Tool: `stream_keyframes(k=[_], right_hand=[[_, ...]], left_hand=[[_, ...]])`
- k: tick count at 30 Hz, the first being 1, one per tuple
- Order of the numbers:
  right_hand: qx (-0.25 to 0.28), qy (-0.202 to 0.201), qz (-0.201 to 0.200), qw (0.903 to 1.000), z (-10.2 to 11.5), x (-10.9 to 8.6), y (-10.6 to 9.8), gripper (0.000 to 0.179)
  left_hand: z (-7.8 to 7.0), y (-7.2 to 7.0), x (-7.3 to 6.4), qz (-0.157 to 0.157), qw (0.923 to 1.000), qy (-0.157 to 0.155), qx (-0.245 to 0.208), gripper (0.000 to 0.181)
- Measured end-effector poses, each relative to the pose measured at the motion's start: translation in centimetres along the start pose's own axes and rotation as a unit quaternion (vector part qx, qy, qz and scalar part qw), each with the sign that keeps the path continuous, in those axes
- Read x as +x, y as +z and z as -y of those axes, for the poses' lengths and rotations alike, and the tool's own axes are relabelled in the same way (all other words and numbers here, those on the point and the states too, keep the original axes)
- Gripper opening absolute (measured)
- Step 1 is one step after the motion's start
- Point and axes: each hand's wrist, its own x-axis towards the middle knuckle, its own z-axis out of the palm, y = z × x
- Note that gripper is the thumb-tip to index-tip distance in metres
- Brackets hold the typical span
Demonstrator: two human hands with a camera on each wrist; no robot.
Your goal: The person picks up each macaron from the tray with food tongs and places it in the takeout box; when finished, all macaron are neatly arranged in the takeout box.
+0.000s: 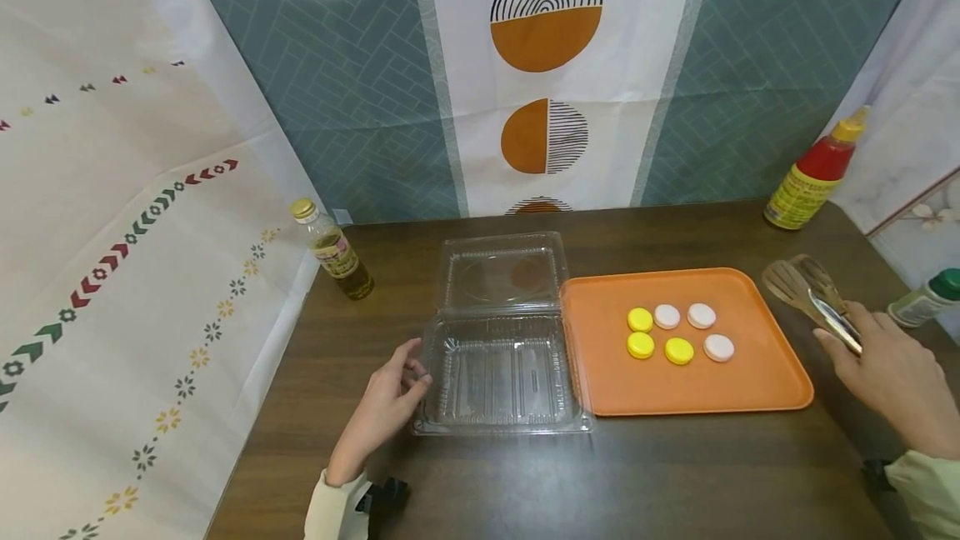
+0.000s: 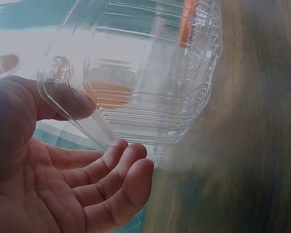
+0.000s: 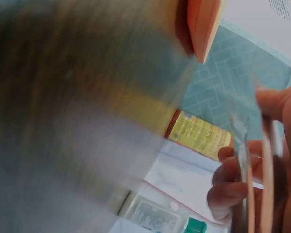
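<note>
My left hand [image 1: 386, 398] is at the left edge of a clear plastic clamshell container [image 1: 502, 373]. In the left wrist view, the thumb lies at the container's rim and the curled fingers [image 2: 119, 184] are by its side wall. The hinged lid [image 1: 502, 273] is folded back. My right hand [image 1: 896, 369] grips tongs [image 1: 821, 307] with wooden heads and metal arms, right of an orange tray [image 1: 690, 394]. The tongs' wooden heads are spread apart. On the tray lie several small round discs, yellow [image 1: 678, 351] and white [image 1: 718, 347].
An oil bottle [image 1: 341, 257] with a yellow cap stands at the back left. At the back right is a red squeeze bottle [image 1: 810, 177] with a yellow label. A green-capped shaker bottle [image 1: 926, 298] stands beyond my right hand. Patterned cloth [image 1: 360, 107] hangs behind the table.
</note>
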Motion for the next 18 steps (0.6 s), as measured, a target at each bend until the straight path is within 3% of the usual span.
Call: stream_keyframes(k=[8,12,15,18], right_hand=[[-0.024,-0.078,-0.053,0.9952,0.6,-0.6,-0.5,0.055],[-0.031,-0.124,-0.101,0.9866,0.9,-0.7,-0.4,0.056],[-0.050,-0.148,-0.110,0.9816,1.1,-0.6,-0.3,0.064],[-0.060,-0.156,-0.086,0.9822,1.4,-0.5,-0.3,0.059]], left_hand=[[0.0,0.0,-0.1,0.004,1.0000,-0.006,-0.005,0.053],[0.0,0.1,-0.1,0.001,0.9999,-0.007,-0.012,0.053],[0.1,0.1,0.0,0.002,0.9995,-0.008,-0.030,0.053],[0.2,0.1,0.0,0.008,0.9974,-0.016,-0.070,0.053]])
